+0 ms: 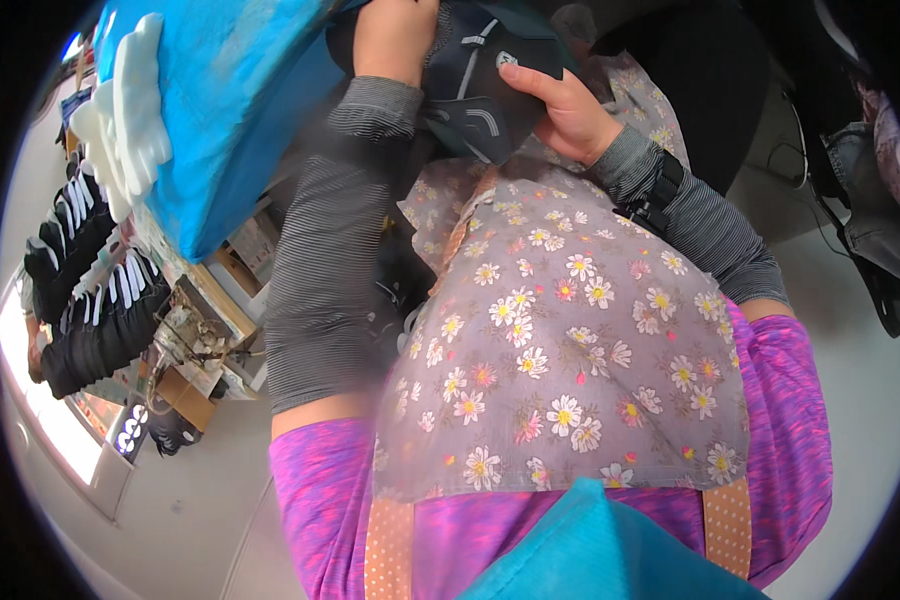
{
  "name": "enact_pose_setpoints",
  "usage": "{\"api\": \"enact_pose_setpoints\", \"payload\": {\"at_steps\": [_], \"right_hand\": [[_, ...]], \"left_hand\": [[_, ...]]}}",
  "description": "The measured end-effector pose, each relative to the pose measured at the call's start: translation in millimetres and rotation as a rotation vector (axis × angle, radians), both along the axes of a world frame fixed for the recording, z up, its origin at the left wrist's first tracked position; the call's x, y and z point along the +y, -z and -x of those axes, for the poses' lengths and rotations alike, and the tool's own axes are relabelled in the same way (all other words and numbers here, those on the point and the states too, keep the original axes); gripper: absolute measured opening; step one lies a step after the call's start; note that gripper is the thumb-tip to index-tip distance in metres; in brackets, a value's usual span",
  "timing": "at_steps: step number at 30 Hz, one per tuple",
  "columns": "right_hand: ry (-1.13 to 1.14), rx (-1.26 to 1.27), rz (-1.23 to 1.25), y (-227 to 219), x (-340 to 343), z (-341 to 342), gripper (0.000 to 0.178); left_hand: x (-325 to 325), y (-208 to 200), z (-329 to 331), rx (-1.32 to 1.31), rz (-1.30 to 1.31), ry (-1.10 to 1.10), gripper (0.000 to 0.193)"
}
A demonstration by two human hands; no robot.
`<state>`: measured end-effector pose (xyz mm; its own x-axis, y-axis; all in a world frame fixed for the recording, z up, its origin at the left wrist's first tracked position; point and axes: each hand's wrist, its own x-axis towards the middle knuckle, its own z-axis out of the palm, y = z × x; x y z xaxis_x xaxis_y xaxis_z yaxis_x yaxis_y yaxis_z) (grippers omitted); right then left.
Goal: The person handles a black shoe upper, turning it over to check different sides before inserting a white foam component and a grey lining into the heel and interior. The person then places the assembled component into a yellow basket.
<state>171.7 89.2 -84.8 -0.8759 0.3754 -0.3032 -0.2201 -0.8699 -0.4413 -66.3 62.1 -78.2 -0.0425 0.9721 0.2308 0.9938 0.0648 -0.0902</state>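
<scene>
A dark shoe upper (515,98) with pale grey trim lies in front of me at the top of the view. My right hand (575,115) grips its right side, thumb laid along the top and the other fingers mostly hidden beneath. Against its left side is my left hand (397,40), whose fingers are hidden past the top edge, so I cannot see how they are bent. Below both hands my flowered apron (570,350) spreads over my lap.
A large blue bag or cover (230,90) rises close by my left arm, with white moulded pieces (135,110) stacked against it. Farther left, several black shoe uppers (105,335) with white stripes stand in rows. A cardboard box (185,398) sits below them. Dark cloth hangs at the right.
</scene>
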Motion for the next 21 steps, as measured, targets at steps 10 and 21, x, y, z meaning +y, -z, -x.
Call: {"api": "enact_pose_setpoints", "payload": {"at_steps": [10,21], "right_hand": [[-0.040,-0.012,0.030,-4,6,-2,0.030],[0.002,-0.022,-0.061,3,3,-5,0.037]], "left_hand": [[-2,-46,-28,-0.173,-0.081,-0.421,0.021],[1,14,-2,0.002,-0.074,-0.057,0.018]]}}
